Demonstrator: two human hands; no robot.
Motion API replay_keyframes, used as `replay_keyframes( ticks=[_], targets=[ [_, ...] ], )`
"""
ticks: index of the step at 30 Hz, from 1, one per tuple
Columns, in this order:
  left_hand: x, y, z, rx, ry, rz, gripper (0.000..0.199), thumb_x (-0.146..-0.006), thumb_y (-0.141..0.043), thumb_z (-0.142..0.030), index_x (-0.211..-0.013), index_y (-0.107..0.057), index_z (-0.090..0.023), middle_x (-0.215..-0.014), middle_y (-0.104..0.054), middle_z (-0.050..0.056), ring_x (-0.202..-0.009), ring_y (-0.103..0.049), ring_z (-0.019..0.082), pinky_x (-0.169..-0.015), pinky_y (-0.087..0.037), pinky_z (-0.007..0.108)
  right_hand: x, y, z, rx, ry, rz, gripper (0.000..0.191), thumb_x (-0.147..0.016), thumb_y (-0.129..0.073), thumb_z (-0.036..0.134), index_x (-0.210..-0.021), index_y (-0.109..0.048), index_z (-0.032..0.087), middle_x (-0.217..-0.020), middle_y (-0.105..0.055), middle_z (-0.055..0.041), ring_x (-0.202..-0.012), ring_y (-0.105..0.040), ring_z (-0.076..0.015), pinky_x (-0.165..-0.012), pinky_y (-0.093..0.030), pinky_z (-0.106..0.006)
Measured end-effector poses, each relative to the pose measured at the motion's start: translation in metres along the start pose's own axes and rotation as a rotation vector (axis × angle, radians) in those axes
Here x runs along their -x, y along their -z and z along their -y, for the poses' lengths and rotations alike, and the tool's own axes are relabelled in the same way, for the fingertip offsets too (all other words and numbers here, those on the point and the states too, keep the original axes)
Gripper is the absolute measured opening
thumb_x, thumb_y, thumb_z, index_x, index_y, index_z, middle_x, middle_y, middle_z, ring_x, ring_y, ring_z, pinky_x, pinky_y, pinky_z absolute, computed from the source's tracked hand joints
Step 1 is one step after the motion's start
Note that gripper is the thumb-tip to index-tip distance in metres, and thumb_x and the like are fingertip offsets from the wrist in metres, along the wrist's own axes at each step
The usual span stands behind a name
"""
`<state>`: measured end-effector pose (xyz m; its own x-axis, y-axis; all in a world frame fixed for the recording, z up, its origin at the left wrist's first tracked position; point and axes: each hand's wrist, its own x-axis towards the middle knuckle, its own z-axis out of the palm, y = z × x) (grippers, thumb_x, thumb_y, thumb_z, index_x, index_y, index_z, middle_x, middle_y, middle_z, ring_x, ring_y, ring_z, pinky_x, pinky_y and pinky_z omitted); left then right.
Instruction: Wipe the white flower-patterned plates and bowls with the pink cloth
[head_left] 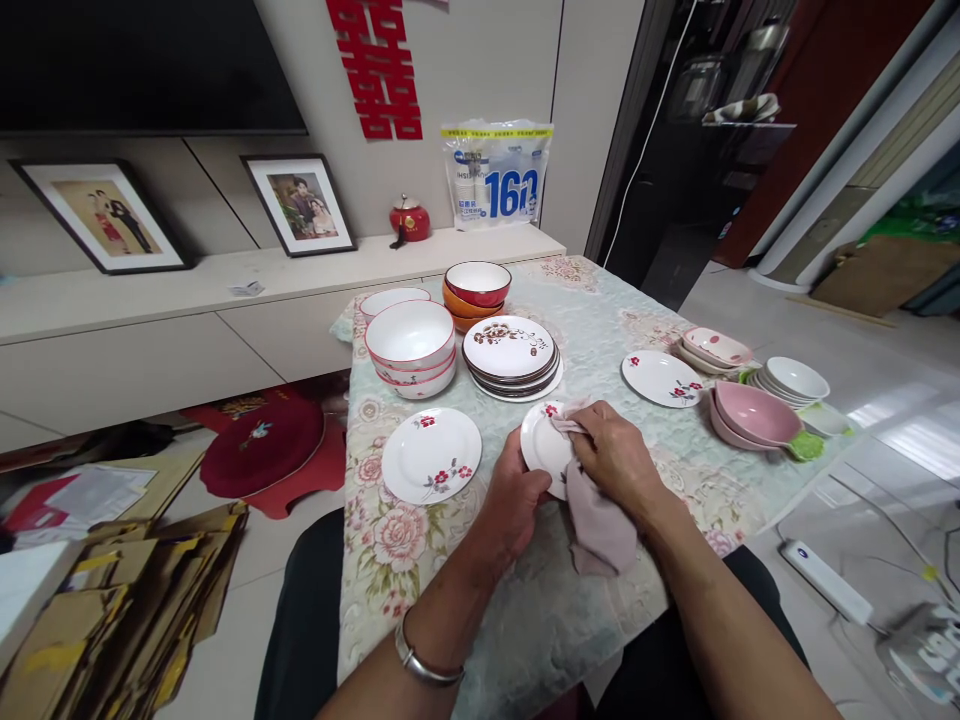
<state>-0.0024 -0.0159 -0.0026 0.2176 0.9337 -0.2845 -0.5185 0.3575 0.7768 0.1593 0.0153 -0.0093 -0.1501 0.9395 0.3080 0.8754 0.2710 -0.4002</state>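
Red-flowered white plate (pixel 541 452), tilted above the floral tablecloth (pixel 397 535), is held in the left hand (pixel 517 495), thumb over its lower rim; the right hand (pixel 613 452) grips a pinkish-grey cloth (pixel 600 525), pressing one end against the plate's right side while the rest hangs below; a larger flowered plate (pixel 412 450) lies to the left; behind stand stacked brown-flowered plates (pixel 506 358) beside red-rimmed white bowls (pixel 411 338); pink bowls (pixel 761 412) sit to the right.
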Motion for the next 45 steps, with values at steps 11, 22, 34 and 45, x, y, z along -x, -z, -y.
replay_keyframes(
  ticks=[11,22,34,45],
  targets=[
    [-0.004,0.007,0.011,-0.061,-0.121,0.073,0.069,-0.057,-0.056,-0.003,-0.124,-0.059,-0.019,-0.115,-0.070,0.007,-0.104,-0.064,0.022,-0.082,-0.051,0.028,-0.001,0.000,0.015,-0.547,0.268,0.097,0.015,-0.089,-0.061,0.018,-0.100,-0.071,0.022,-0.103,-0.071,-0.0056,-0.098,-0.066,-0.0203,-0.089,-0.050,-0.034],
    [0.001,0.001,0.004,-0.009,-0.022,0.024,0.080,-0.050,-0.055,-0.003,-0.129,-0.058,-0.018,-0.116,-0.072,0.008,-0.105,-0.065,0.025,-0.083,-0.052,0.032,0.000,0.003,-0.004,0.256,-0.179,-0.011,0.018,-0.093,-0.049,0.018,-0.095,-0.066,0.016,-0.091,-0.063,-0.0114,-0.077,-0.060,-0.0232,-0.067,-0.042,-0.032],
    [-0.001,0.005,0.011,-0.034,-0.090,0.075,0.072,-0.055,-0.058,-0.004,-0.125,-0.060,-0.019,-0.116,-0.071,0.007,-0.106,-0.064,0.024,-0.085,-0.051,0.031,-0.001,-0.006,0.012,-0.448,0.287,-0.009,0.023,-0.094,-0.056,0.022,-0.113,-0.070,0.024,-0.111,-0.069,-0.0091,-0.104,-0.066,-0.0222,-0.091,-0.053,-0.037],
    [-0.001,0.006,0.011,-0.040,-0.076,0.088,0.076,-0.053,-0.055,-0.002,-0.127,-0.060,-0.020,-0.117,-0.071,0.006,-0.107,-0.065,0.024,-0.088,-0.052,0.032,0.000,-0.011,0.005,-0.253,0.190,-0.143,0.020,-0.095,-0.054,0.020,-0.108,-0.069,0.021,-0.101,-0.068,-0.0094,-0.098,-0.064,-0.0221,-0.087,-0.051,-0.035]
  ],
)
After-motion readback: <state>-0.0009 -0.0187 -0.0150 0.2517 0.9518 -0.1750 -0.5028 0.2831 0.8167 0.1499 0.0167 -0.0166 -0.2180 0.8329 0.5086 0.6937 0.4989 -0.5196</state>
